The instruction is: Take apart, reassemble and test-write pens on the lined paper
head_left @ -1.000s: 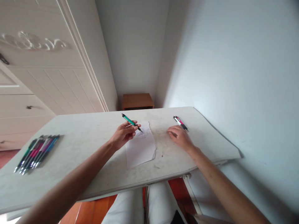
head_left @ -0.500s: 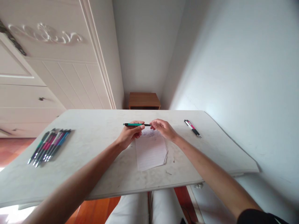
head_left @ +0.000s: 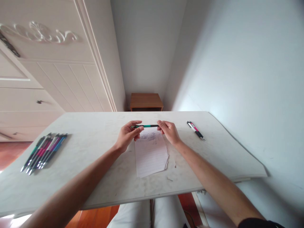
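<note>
A green and black pen (head_left: pixel 148 126) is held level between my two hands, above the top of a scribbled sheet of lined paper (head_left: pixel 152 155). My left hand (head_left: pixel 129 134) grips its left end between thumb and fingers. The fingers of my right hand (head_left: pixel 168 130) are closed on the black right end, hiding the tip. Blue scribbles mark the upper part of the paper, and its right edge is ragged.
A row of several pens (head_left: pixel 44 152) in mixed colours lies on the left of the white table (head_left: pixel 95 186). Two pens (head_left: pixel 196 130), side by side, rest to the right. A brown wooden box-like stand (head_left: pixel 146 100) is beyond the far edge, between a cream cabinet (head_left: pixel 66 82) and the wall.
My left hand has slid towards the pen's left end, and my right hand has moved slightly right, now closed on the black part. More of the scribbles shows.
</note>
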The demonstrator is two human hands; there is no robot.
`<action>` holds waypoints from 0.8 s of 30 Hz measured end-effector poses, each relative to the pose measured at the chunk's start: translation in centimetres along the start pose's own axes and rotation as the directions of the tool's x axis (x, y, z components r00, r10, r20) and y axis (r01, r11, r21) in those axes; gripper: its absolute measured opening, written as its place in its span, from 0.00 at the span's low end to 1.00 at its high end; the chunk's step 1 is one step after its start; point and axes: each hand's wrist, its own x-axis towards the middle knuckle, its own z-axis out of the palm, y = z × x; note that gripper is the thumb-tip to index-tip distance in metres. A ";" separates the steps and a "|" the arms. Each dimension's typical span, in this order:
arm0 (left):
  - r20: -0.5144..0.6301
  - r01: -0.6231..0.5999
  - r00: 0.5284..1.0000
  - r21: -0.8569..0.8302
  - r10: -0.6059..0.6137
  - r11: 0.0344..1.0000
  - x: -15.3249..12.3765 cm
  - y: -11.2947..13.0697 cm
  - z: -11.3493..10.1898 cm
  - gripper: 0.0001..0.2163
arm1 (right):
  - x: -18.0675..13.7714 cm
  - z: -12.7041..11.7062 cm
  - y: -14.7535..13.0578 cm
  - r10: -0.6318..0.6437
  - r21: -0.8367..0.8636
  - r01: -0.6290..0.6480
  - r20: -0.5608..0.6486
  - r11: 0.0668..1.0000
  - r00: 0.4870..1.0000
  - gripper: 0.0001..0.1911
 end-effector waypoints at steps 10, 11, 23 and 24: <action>-0.092 -0.094 0.990 0.112 0.104 0.989 0.2 0.6 -0.1 0.20 | 0.5 -0.4 0.4 0.010 -0.069 -0.018 -0.106 0.997 0.994 0.32; -0.099 -0.100 0.989 0.145 0.115 0.984 0.2 0.6 -0.2 0.20 | 0.5 -0.4 0.5 0.012 -0.067 -0.020 -0.113 0.998 0.993 0.32; -0.055 -0.201 0.965 0.473 0.256 0.858 -0.7 0.6 -0.1 0.19 | 1.0 0.0 1.9 0.082 0.108 -0.070 -0.108 0.992 0.991 0.32; -0.054 -0.204 0.963 0.488 0.263 0.849 -0.8 0.6 -0.1 0.19 | 0.9 0.0 1.9 0.079 0.119 -0.067 -0.106 0.991 0.991 0.32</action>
